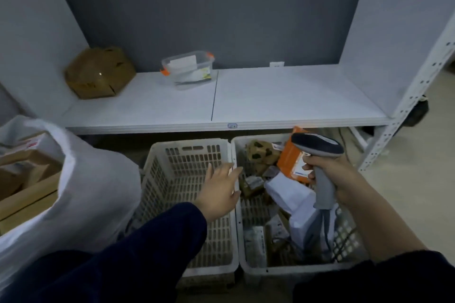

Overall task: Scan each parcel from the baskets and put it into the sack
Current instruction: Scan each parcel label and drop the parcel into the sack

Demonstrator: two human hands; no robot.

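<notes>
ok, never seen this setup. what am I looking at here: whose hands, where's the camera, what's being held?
There is no robot here: a person works with bare hands, and the single picture comes from a wide-angle camera worn on their head, looking forward and down.

The right hand grips a handheld barcode scanner with a cable hanging from its grip. The left hand is open and holds nothing; it reaches across toward the right basket.

Two white slotted baskets sit on the floor below a white shelf. The left basket looks empty. The right basket holds parcels, among them an orange parcel and a white bag.

At far left stands the white sack, already holding cardboard boxes. On the shelf rest a brown carton and a clear lidded tub.
</notes>
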